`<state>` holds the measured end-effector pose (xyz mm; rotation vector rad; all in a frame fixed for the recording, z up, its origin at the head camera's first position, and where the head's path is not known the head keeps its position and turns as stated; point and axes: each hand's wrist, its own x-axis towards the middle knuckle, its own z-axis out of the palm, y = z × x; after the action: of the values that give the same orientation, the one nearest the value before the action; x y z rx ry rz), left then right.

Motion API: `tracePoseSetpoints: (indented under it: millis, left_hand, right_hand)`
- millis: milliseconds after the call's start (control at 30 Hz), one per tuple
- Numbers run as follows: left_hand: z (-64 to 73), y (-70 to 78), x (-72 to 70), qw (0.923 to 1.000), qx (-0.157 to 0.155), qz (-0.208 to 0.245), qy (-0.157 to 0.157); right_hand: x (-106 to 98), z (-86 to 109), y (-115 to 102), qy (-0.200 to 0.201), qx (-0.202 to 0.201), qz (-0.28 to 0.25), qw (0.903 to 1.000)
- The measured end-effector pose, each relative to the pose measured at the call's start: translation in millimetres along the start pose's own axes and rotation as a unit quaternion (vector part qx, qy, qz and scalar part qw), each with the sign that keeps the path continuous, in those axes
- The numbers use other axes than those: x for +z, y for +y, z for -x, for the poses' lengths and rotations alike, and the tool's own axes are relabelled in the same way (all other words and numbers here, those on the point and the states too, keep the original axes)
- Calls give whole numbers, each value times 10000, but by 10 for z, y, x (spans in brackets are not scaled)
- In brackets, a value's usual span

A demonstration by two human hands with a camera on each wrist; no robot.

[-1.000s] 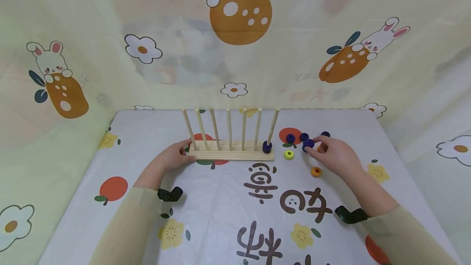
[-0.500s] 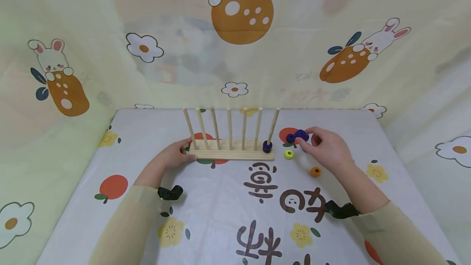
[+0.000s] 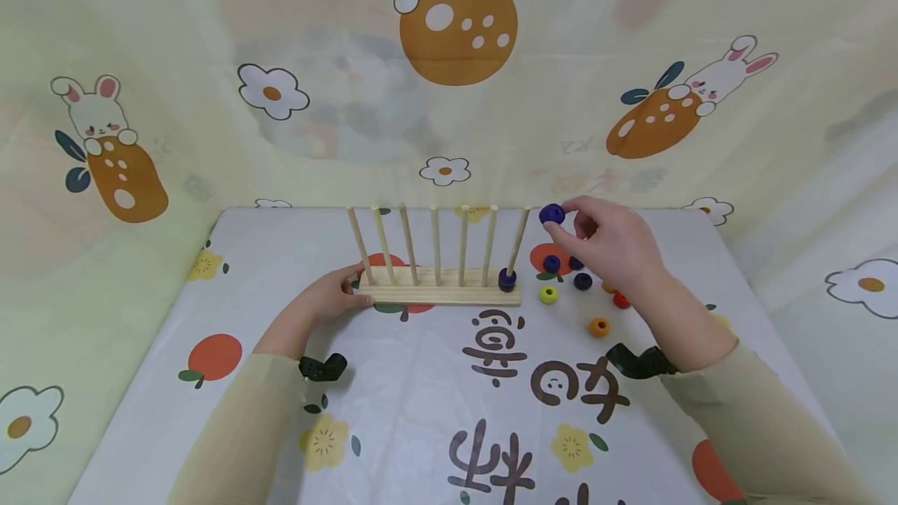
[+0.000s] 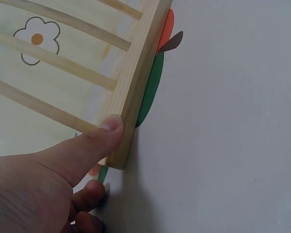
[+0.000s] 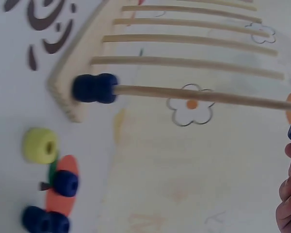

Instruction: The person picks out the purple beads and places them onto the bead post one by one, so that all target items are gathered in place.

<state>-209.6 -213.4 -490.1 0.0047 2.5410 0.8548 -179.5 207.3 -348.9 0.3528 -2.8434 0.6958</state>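
A wooden peg rack [image 3: 449, 297] with a row of upright pegs stands on the table in the head view. My left hand [image 3: 328, 296] grips its left end, and the thumb [image 4: 104, 133] presses on the base in the left wrist view. Two dark blue beads [image 5: 94, 88] are stacked at the foot of the rightmost peg [image 3: 517, 244]. Just right of that peg's tip, my right hand [image 3: 617, 244] pinches another dark blue bead [image 3: 552, 214] between thumb and fingertips, up off the table. In the right wrist view this bead is cut off by the frame's edge.
Right of the rack lie loose beads: a yellow bead [image 3: 549, 294], an orange bead [image 3: 599, 327], a red bead [image 3: 621, 300] and several blue ones, including a blue bead [image 3: 582, 281]. Another orange bead is partly hidden behind the right hand. A printed cloth wall [image 3: 351, 139] stands behind.
My right hand has lifted the blue bead from among the loose beads, carrying it up and left toward the rightmost peg's tip. The left hand and rack have stayed in place.
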Motion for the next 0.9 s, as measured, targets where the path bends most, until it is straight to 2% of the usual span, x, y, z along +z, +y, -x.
tracePoseSetpoints:
  millis: [267, 900]
  left_hand:
    - [25, 0, -5, 10000, 0, 0, -8]
    - [20, -1, 7, 9999, 53, 54, 69]
  right_hand:
    - [-108, -102, -168, 31, -68, -17, 10000]
    - [2, -175, -271, -171, -18, 222, 9996]
